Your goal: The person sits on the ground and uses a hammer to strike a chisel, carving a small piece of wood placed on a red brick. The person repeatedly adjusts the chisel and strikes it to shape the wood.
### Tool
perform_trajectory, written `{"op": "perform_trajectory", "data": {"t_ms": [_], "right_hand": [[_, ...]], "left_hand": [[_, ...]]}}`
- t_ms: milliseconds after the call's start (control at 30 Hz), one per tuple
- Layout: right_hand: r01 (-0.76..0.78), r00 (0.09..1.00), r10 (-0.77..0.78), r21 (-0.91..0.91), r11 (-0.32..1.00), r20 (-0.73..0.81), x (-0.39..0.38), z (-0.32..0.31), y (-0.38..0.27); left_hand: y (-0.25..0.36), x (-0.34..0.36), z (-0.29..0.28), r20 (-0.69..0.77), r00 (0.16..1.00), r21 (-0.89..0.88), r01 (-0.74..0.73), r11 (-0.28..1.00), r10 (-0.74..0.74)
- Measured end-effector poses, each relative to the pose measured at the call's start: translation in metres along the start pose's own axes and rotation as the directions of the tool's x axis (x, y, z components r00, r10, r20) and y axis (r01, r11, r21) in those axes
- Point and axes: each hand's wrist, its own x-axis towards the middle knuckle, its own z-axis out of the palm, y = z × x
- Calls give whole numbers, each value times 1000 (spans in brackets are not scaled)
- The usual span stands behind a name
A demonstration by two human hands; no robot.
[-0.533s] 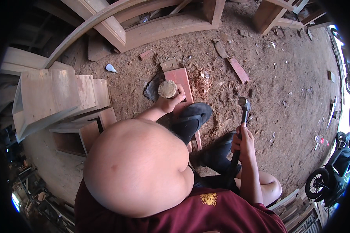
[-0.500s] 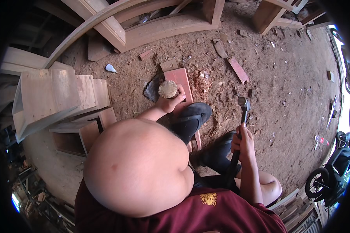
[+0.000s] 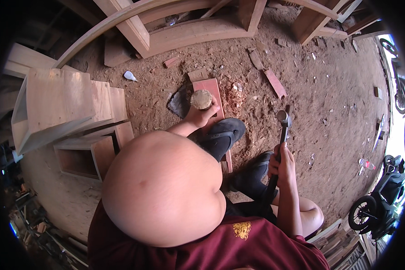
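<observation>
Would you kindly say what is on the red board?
A sandalled foot; over the board, the left hand holds a tool. Its lower end and the surface beneath are hidden.

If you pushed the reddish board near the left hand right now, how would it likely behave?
The reddish board looks straight and solid-edged, so it's probably stiff. With its broad face up, it seems unlikely to roll. The sandalled foot appears to rest across it, which would likely resist sliding.

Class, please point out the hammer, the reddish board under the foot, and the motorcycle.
Hammer (image 3: 284, 134): head-camera view, on its shaft, between striking end and hand.
Reddish board (image 3: 206, 84): head-camera view, on its far end.
Motorcycle (image 3: 388, 191): head-camera view, on its dark body.
</observation>
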Motion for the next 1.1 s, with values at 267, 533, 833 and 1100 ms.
{"op": "perform_trajectory", "data": {"t_ms": [267,533,833,1100], "right_hand": [[130,987,-125,-42,991,102,-10,29,-36],[145,983,-139,-45,988,118,-24,42,-41],[113,991,-108,-56,992,83,-38,36,-39],[460,861,-450,11,888,239,-62,66,-113]], "left_hand": [[-16,6,0,-39,998,-49,-46,998,44],[-5,3,15,58,984,142,-172,975,166],[-12,7,19,81,984,152,-171,973,161],[-41,5,25,71,928,309,-369,877,366]]}}
